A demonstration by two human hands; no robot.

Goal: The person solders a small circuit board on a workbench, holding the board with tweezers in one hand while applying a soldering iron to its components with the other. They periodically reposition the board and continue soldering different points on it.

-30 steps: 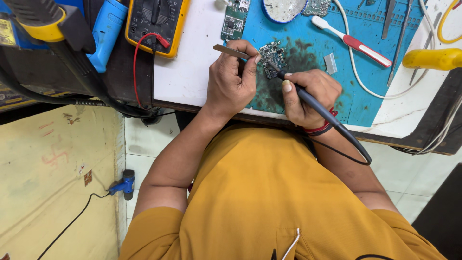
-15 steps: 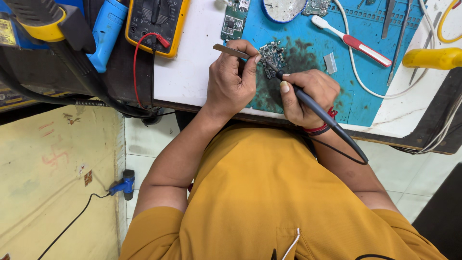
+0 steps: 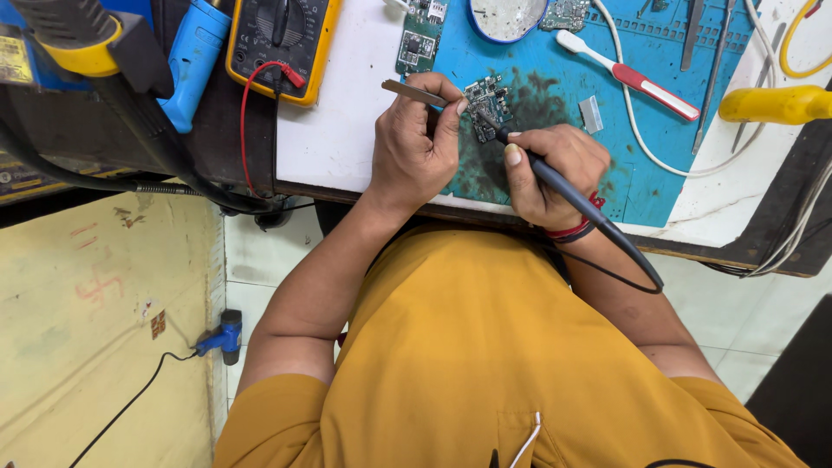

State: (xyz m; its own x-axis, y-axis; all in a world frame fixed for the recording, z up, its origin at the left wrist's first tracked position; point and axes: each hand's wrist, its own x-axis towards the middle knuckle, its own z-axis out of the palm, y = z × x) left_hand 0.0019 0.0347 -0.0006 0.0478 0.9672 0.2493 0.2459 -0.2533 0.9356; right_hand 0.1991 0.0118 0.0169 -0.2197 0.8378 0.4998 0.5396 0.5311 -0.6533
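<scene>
**Soldering iron and tweezers both on a small board**

Looking straight down at a bench with a blue work mat (image 3: 555, 95). Small dark circuit board (image 3: 487, 102) sitting on the mat, right in a scorched, grimy patch near the mat's left edge.

Left hand (image 3: 414, 143) closed around a pair of metal tweezers (image 3: 414, 93), thumb and fingers pinched on them, tips angled toward the board's left side. Can't tell if the tips are actually gripping a part, too small to make out.

Right hand (image 3: 548, 169) wrapped firmly round a dark soldering iron (image 3: 555, 184), held like a pen, tip down at the board's lower right edge. Cable trailing off the back of the handle, past the wrist and over the bench edge. Red and black bands on that wrist.

Other stuff around:
- yellow multimeter (image 3: 279, 43) off to the left, red lead plugged in
- green circuit board (image 3: 419, 39) just above the left hand
- round dish (image 3: 507, 16) at the top of the mat
- red and white toothbrush (image 3: 631, 76) lying to the right of the board, apart from it
- yellow-handled tool (image 3: 776, 104) far right
- blue hot air handle (image 3: 192, 56) top left

Mustard yellow shirt (image 3: 485, 364) filling the lower half.
</scene>
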